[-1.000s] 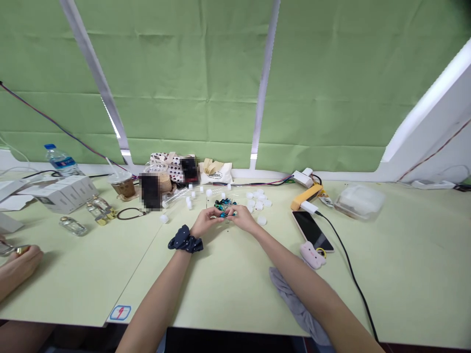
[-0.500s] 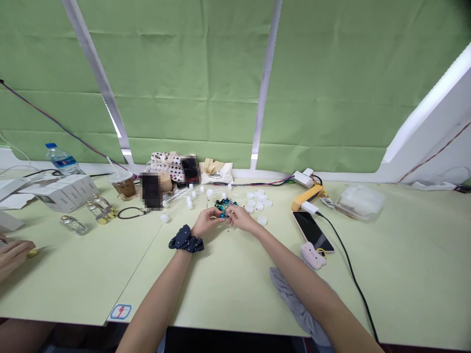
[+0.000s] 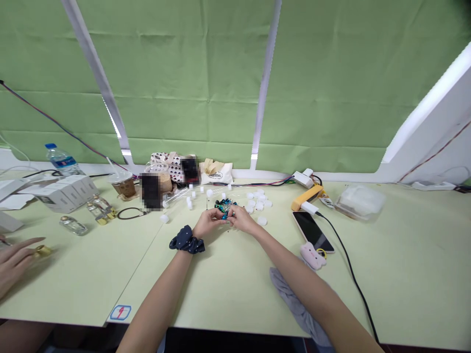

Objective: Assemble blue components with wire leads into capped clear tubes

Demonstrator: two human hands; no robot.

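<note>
At the middle of the table my left hand (image 3: 208, 222) and my right hand (image 3: 242, 219) meet, fingers pinched together. Between the fingertips shows a small shiny blue piece (image 3: 224, 216), too small to make out its kind. My left fingers grip it; what my right fingertips pinch is hidden. Just behind the hands lies a small heap of shiny blue-green pieces with thin metal-looking parts (image 3: 223, 203). White round caps (image 3: 260, 206) are scattered to the right of the heap. Thin clear tubes with white ends (image 3: 179, 195) lie on its left.
A phone (image 3: 312, 230), a yellow device (image 3: 307, 197) and a black cable (image 3: 348, 260) are on the right, by a plastic box (image 3: 360, 202). On the left stand a drink cup (image 3: 124, 185) and glass bottles (image 3: 73, 225). Another person's hand (image 3: 14, 264) touches a gold piece (image 3: 43, 250).
My hands stay at the heap, with small shifts of the fingertips around the blue piece. At the far left the other person's hand has spread its fingers and the gold piece has moved right.
</note>
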